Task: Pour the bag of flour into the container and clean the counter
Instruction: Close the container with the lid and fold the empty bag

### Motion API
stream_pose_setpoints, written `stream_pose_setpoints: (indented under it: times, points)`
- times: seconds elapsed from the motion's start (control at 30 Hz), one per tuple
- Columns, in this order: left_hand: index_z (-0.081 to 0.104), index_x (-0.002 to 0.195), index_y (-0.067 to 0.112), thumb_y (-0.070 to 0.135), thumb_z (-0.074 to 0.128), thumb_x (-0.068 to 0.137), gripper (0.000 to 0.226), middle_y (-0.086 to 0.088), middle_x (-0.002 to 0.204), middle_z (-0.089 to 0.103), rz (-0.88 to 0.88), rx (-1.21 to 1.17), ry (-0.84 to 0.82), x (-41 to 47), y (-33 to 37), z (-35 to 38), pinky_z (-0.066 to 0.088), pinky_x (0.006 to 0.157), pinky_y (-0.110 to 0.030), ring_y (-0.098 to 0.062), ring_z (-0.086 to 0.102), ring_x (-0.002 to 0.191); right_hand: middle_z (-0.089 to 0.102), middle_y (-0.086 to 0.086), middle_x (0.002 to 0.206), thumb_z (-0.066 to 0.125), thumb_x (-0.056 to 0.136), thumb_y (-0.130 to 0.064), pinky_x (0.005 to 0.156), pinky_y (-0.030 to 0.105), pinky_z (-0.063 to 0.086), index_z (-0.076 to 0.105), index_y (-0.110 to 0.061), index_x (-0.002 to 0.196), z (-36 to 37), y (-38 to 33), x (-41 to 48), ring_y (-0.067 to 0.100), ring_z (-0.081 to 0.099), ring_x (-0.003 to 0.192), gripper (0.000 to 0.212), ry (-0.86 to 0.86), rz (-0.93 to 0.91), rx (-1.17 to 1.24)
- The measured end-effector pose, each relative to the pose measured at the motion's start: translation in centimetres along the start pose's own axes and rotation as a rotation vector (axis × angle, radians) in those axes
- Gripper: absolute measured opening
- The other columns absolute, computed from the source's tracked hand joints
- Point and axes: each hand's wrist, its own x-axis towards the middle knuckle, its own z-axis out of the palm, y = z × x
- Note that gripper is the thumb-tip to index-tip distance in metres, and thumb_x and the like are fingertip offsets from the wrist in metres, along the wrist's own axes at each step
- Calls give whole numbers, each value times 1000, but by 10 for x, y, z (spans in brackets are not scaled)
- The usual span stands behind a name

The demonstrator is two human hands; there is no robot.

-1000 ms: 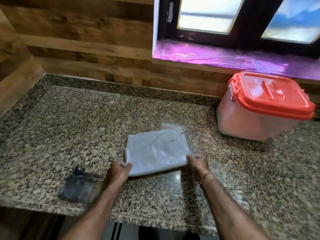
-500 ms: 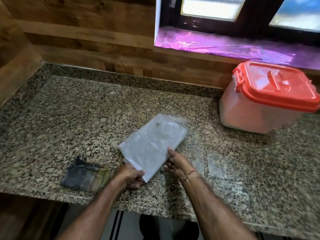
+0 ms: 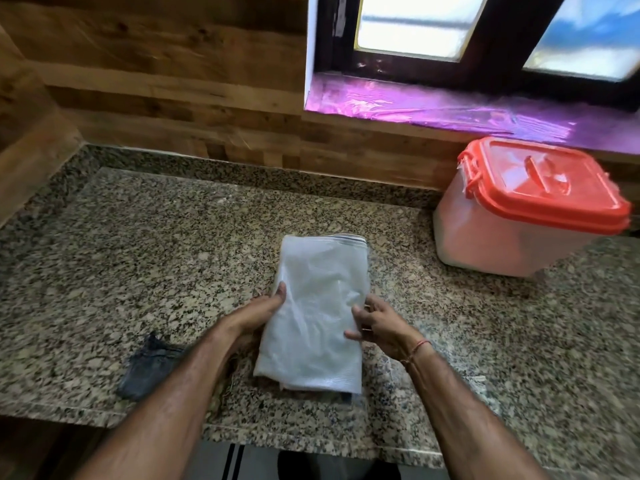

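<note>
We hold the folded, empty flour bag [image 3: 320, 313] lengthwise over the middle of the granite counter [image 3: 138, 258]. Our left hand [image 3: 258, 315] grips its left edge and our right hand [image 3: 379, 327] pinches its right edge. A dark cloth [image 3: 149, 370] lies near the counter's front edge, left of our left forearm. The container [image 3: 512, 233], its red lid [image 3: 547, 188] clipped on, stands at the back right.

Window [image 3: 485, 36] above purple-lined sill [image 3: 433, 109]; wood-panel wall [image 3: 156, 64] behind.

The folded bag [image 3: 318, 313] has turned lengthwise; both hands now grip its sides.
</note>
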Motion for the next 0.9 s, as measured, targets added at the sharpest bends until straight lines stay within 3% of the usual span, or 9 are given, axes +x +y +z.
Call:
stream_pose_setpoints:
  times: [0.13, 0.23, 0.33, 0.4, 0.53, 0.67, 0.73, 0.83, 0.9]
  points:
    - [67, 119, -2, 30, 64, 97, 39, -19, 114, 75, 76, -182, 48, 11, 3, 11, 61, 88, -44, -30, 76, 99, 59, 21, 131, 63, 97, -17, 68, 35, 66, 63, 0, 113, -6, -21, -3, 31, 67, 106, 23, 14, -25, 23]
    - [70, 84, 3, 10, 73, 91, 11, -11, 90, 76, 123, -85, 234, 14, 11, 18, 55, 48, -20, -12, 73, 54, 66, 22, 125, 74, 80, -39, 60, 35, 65, 68, 1, 100, -6, -29, 0, 30, 73, 95, 45, 127, -23, 42]
    - [66, 74, 5, 15, 76, 89, 20, -12, 83, 76, 162, -82, 318, 16, 21, 22, 47, 38, -18, -10, 66, 42, 66, 13, 88, 70, 88, -39, 56, 34, 65, 56, -5, 70, -1, -32, 0, 16, 72, 58, 41, 244, -53, 43]
    - [62, 72, 8, 28, 75, 90, 30, -6, 62, 70, 194, -124, 338, 11, 34, 25, 42, 34, -17, -10, 59, 35, 63, 9, 80, 68, 94, -34, 54, 29, 63, 52, -6, 70, 3, -36, 1, 14, 71, 55, 40, 289, -100, 60]
    - [56, 89, 12, 38, 68, 95, 29, -8, 80, 67, 236, -239, 410, 10, 49, 23, 56, 46, -25, -23, 68, 69, 69, 22, 110, 70, 95, -18, 65, 25, 64, 61, -1, 78, 14, -50, 9, 33, 72, 102, 26, 300, -223, 125]
    - [64, 106, 4, 34, 72, 91, 35, -19, 103, 72, 212, -279, 546, 23, 19, 23, 62, 80, -44, -34, 72, 96, 72, 24, 112, 73, 88, -5, 85, 36, 64, 63, -5, 75, 16, -34, 21, 32, 72, 104, 16, 428, -234, 42]
    - [63, 89, 8, 27, 73, 90, 22, -19, 98, 73, 180, -236, 591, 20, -2, 32, 57, 74, -35, -31, 71, 91, 71, 21, 111, 75, 85, -3, 89, 42, 62, 61, -5, 74, 11, -15, 24, 34, 72, 103, 18, 477, -169, 1]
    - [62, 88, 4, 6, 75, 84, 14, -14, 91, 71, 139, -201, 667, 19, -24, 38, 47, 51, -19, -21, 63, 71, 74, 18, 106, 83, 76, -3, 67, 38, 64, 65, -4, 75, -2, 11, 29, 33, 74, 87, 18, 528, -71, -154]
    - [60, 91, 2, -7, 77, 78, 24, -13, 88, 70, 79, -205, 682, 18, -32, 38, 53, 53, -25, -21, 64, 70, 76, 21, 103, 87, 71, -5, 53, 30, 58, 71, -3, 92, -6, 24, 26, 26, 71, 72, 27, 531, -29, -255]
